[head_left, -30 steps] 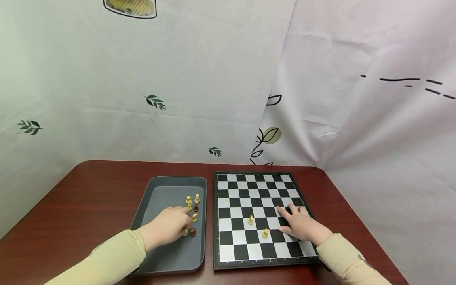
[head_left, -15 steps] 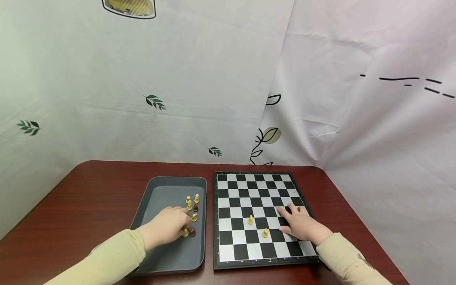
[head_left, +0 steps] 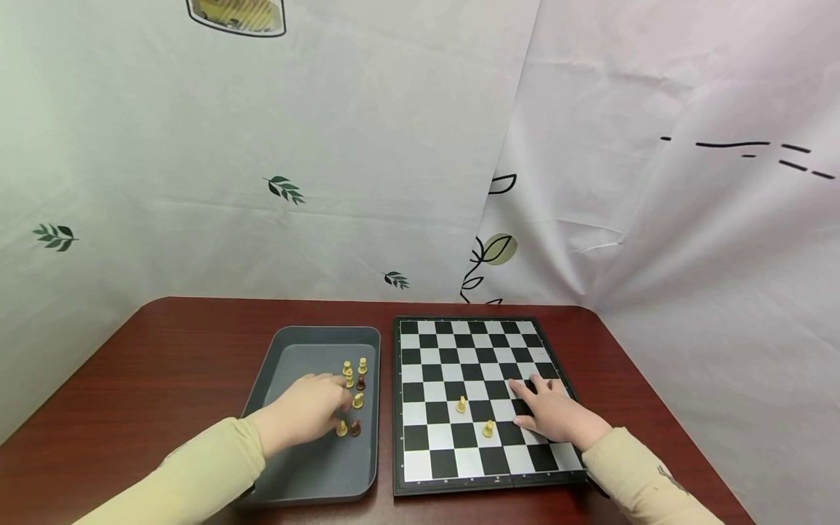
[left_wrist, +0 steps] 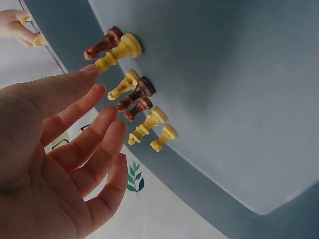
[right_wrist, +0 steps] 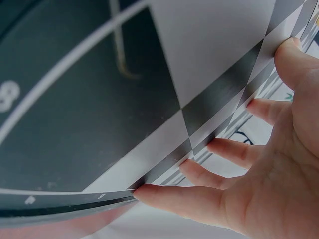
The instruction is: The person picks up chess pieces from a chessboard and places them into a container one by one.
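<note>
In the head view my left hand (head_left: pixel 305 410) hovers over the grey tray (head_left: pixel 315 474). The left wrist view puts its thumb tip right at the head of a yellow chess piece (left_wrist: pixel 121 52), while the other fingers stay loosely bent, not wrapped round anything. Close by stand a brown chess piece (left_wrist: pixel 103 45) and a yellow knight (head_left: pixel 357 400). My right hand (head_left: pixel 547 413) lies spread on the right side of the chessboard (head_left: pixel 453 484), fingertips on its surface in the right wrist view. Left of it, two yellow pieces stand on the squares, one near (head_left: pixel 488 429) and one farther (head_left: pixel 461 405).
Farther back in the tray are several more pieces, among them a yellow one (head_left: pixel 363 365) and a brown one (head_left: pixel 361 383). Tray and board lie side by side on a red-brown table (head_left: pixel 170 364). A white printed cloth (head_left: pixel 367 146) hangs behind.
My left hand has drawn slightly up and back, leaving more of the near yellow piece in sight. The right hand and the board have stayed put.
</note>
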